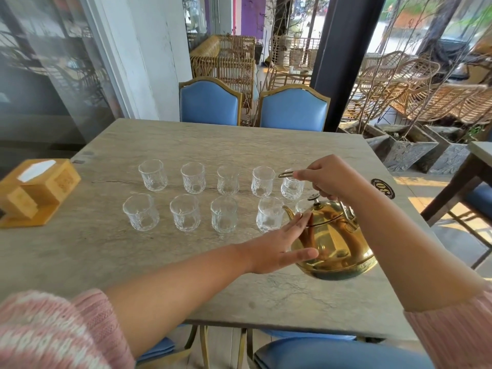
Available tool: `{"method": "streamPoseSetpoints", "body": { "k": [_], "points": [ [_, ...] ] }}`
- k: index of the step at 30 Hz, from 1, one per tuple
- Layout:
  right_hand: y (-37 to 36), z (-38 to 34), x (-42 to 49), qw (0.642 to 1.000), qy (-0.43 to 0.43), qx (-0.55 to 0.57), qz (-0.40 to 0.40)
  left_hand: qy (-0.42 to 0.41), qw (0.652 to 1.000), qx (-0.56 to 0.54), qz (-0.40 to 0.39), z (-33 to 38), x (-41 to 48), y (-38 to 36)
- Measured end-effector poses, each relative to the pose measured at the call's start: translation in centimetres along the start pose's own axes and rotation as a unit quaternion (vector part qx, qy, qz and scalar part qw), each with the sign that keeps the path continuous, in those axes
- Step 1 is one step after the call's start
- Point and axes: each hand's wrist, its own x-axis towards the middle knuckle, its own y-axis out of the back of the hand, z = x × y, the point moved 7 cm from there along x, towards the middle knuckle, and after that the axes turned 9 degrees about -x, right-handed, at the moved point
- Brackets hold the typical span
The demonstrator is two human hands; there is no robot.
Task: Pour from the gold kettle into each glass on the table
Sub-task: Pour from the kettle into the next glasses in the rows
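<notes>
Crowding gold kettle (335,243): glasses (270,214), tissue box (37,193).

Stone table (111,262) bears glasses (185,212), wooden box (34,191).

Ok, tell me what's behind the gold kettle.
Behind the gold kettle, one glass of the near row shows only its rim past the spout. The right hand covers part of the far-row glass. The rest is hidden.
</notes>
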Motion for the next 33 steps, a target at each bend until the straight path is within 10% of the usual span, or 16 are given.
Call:
{"method": "streamPoseSetpoints", "body": {
  "k": [33],
  "points": [
    [2.5, 1.9, -2.4, 0.963, -0.052, 0.194, 0.181, -0.053, 0.994, 0.077, -0.049, -1.7, 0.2, 3.8]
  ]
}}
